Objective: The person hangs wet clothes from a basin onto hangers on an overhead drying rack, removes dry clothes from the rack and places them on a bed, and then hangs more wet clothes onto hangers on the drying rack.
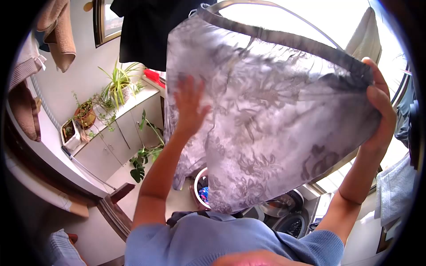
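Observation:
A pale grey garment with a leaf and flower pattern (253, 106) hangs spread out in front of me, its darker elastic waistband along the top. Part of a curved hanger (284, 9) shows above the waistband. On the right, my right hand (379, 104) grips the end of the waistband, thumb and fingers closed on it. Flat against the cloth on the left side lies my left hand (191, 104), slightly blurred, its fingers spread and holding nothing.
Potted plants (84, 114) stand on a white cabinet (104, 150) at the left. Below the garment are a basket with colourful cloth (203, 194) and round-doored machines (290, 224). A black garment (142, 33) hangs behind; towels (395, 190) hang at the right.

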Motion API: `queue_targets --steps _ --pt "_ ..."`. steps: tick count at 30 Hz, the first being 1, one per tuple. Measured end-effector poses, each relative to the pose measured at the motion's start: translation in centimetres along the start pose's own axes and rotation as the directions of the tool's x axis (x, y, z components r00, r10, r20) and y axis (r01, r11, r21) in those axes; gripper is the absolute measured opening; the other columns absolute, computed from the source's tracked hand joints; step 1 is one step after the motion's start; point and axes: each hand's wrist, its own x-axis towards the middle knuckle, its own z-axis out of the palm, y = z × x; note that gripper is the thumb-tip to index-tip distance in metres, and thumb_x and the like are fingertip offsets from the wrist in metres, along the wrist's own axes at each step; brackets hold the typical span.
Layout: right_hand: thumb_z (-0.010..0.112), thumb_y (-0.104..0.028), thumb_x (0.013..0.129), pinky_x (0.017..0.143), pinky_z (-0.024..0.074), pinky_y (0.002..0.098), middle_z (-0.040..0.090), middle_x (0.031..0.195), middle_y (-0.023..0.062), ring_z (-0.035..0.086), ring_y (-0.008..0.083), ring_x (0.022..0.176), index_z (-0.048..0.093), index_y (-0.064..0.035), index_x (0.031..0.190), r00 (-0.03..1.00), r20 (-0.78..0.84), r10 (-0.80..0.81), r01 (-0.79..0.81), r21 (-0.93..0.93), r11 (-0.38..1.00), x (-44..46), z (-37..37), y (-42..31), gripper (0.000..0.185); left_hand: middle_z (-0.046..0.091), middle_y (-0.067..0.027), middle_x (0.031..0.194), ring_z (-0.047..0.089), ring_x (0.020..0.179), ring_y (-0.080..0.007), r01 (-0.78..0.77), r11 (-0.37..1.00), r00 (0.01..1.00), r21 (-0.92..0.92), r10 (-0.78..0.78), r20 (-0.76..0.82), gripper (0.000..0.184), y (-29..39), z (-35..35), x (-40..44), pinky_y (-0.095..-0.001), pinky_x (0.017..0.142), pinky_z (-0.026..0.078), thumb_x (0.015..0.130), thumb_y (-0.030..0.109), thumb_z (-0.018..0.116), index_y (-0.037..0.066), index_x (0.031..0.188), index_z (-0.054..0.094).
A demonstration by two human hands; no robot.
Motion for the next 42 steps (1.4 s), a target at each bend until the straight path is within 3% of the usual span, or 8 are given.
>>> queue_targets --steps 2,4,7,9,15,17,28,42 --pt "0.060 -0.010 0.078 0.077 0.0548 0.0298 0.064 0.099 0.0127 0.065 0.0203 0.086 0.051 -0.0006 0.118 1.000 -0.001 -0.008 0.008 -0.034 0.999 0.4 -0.7 1.2 0.042 0.010 -0.0123 0.154 0.010 0.140 -0.0368 -0.074 0.993 0.935 -0.088 0.099 0.341 0.067 -1.4 6.6 -6.0 -0.0563 0.108 0.014 0.088 0.048 0.050 0.020 0.145 0.028" --pt "0.061 -0.008 0.077 0.074 0.0548 0.0296 0.065 0.094 0.0115 0.065 0.0192 0.082 0.054 -0.0003 0.114 0.999 -0.039 0.005 -0.008 -0.085 0.996 1.3 -1.5 1.7 0.038 0.035 -0.0192 0.142 0.035 0.131 -0.0330 -0.079 0.918 0.943 -0.388 0.195 0.270 0.059 0.9 5.5 -4.7 -0.0451 0.105 0.028 0.086 0.036 0.059 0.009 0.136 0.042" --pt "0.060 -0.008 0.077 0.075 0.0539 0.0284 0.066 0.091 0.0100 0.065 0.0174 0.080 0.056 0.0001 0.111 0.979 -0.205 0.018 -0.048 -0.142 0.989 2.6 -0.7 0.6 0.035 0.044 -0.0198 0.135 0.041 0.127 -0.0308 0.241 0.692 0.962 -0.680 -0.076 0.264 0.055 1.9 2.1 -0.2 -0.0381 0.104 0.031 0.084 0.023 0.064 0.004 0.131 0.046" --pt "0.060 -0.009 0.078 0.076 0.0535 0.0278 0.066 0.090 0.0095 0.065 0.0169 0.079 0.057 0.0000 0.110 0.962 -0.265 -0.058 -0.002 -0.219 0.976 3.8 -0.2 -1.1 0.034 0.043 -0.0193 0.136 0.039 0.128 -0.0305 0.132 0.639 0.987 -0.758 -0.015 0.160 0.056 0.9 1.8 2.8 -0.0376 0.105 0.029 0.083 0.017 0.063 0.003 0.133 0.042" --pt "0.059 -0.009 0.080 0.077 0.0515 0.0271 0.065 0.094 0.0087 0.064 0.0157 0.083 0.057 0.0000 0.114 0.938 -0.213 -0.275 0.154 -0.453 0.878 10.4 0.3 -5.1 0.036 0.027 -0.0192 0.146 0.026 0.136 -0.0311 0.095 0.581 0.955 -0.808 0.174 0.238 0.064 3.0 -2.3 7.7 -0.0396 0.109 0.022 0.083 0.019 0.063 0.008 0.139 0.035" --pt "0.058 -0.007 0.080 0.076 0.0513 0.0265 0.065 0.092 0.0082 0.064 0.0156 0.082 0.058 0.0006 0.112 0.892 -0.279 -0.355 0.170 -0.522 0.836 12.9 1.2 -5.2 0.033 0.023 -0.0086 0.149 0.026 0.136 -0.0266 0.178 0.511 0.923 -0.841 0.208 0.322 0.064 2.6 -2.3 8.1 -0.0470 0.107 0.027 0.087 0.022 0.060 0.015 0.143 0.029" --pt "0.063 -0.002 0.077 0.071 0.0462 0.0246 0.065 0.082 0.0068 0.059 0.0126 0.075 0.064 -0.0003 0.100 0.595 -0.418 -0.686 0.134 -0.791 0.597 24.4 -0.3 -4.6 0.024 0.042 -0.0127 0.132 0.053 0.114 -0.0253 0.419 0.291 0.874 -0.860 0.129 0.469 0.038 -2.3 -0.9 5.7 -0.0338 0.094 0.046 0.088 0.007 0.056 0.001 0.125 0.050" --pt "0.067 -0.020 0.074 0.080 0.0449 0.0307 0.067 0.091 0.0092 0.062 0.0210 0.087 0.067 -0.0057 0.099 0.388 -0.129 -0.913 0.085 -0.981 0.174 31.9 -5.1 -9.1 0.029 0.055 -0.0102 0.115 0.059 0.093 -0.0127 0.514 0.270 0.834 -0.814 0.065 0.548 0.023 -5.5 1.5 1.3 -0.0240 0.081 0.048 0.088 0.010 0.058 0.001 0.108 0.063"
